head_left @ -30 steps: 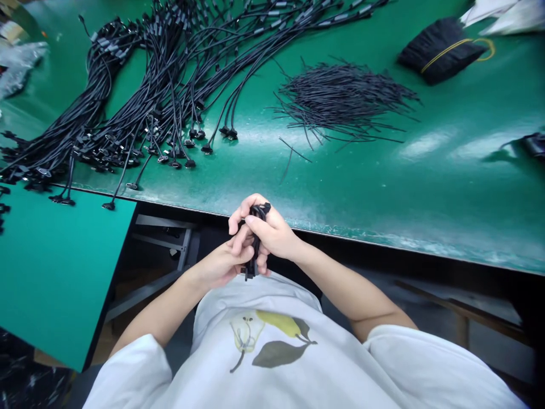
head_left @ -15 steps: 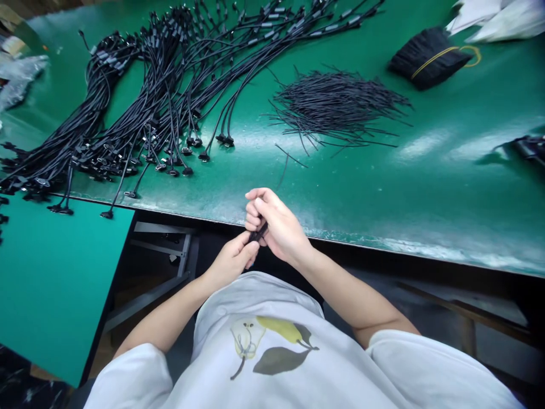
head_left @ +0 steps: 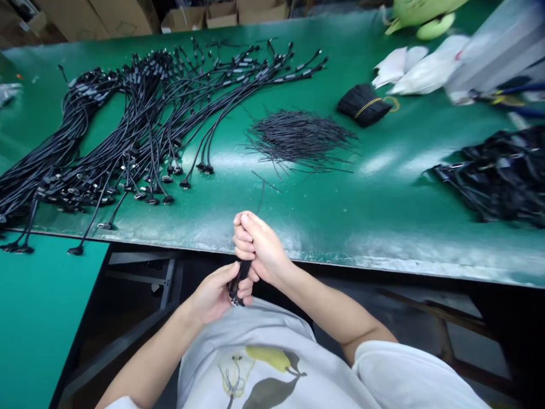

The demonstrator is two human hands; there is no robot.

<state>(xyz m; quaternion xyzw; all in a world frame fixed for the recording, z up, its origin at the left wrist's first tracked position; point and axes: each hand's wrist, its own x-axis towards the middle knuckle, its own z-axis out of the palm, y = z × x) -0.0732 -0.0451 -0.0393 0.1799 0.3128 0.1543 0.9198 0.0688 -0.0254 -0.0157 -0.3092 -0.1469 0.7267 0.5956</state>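
Just off the front edge of the green table, my left hand point(head_left: 217, 292) is closed round a small black bundled cable point(head_left: 242, 278). My right hand point(head_left: 259, 244) is closed above it, its fingers curled at the upper end of the same bundle; anything finer between those fingers is hidden. Beyond the hands lies a loose pile of thin black ties point(head_left: 298, 136), with a few strays nearer to me. Many black cables with plugs point(head_left: 145, 125) spread over the left of the table.
On the green table point(head_left: 323, 227) are a black bundle with a yellow band point(head_left: 365, 105), white bags point(head_left: 426, 68) and a heap of packed black cables point(head_left: 506, 176) at right. Cardboard boxes point(head_left: 221, 14) stand behind. A lower green surface point(head_left: 38, 307) is at left.
The view has shifted right and farther back, showing the heap at right and the boxes. My hands hold the bundle more upright, and more of it shows between them.
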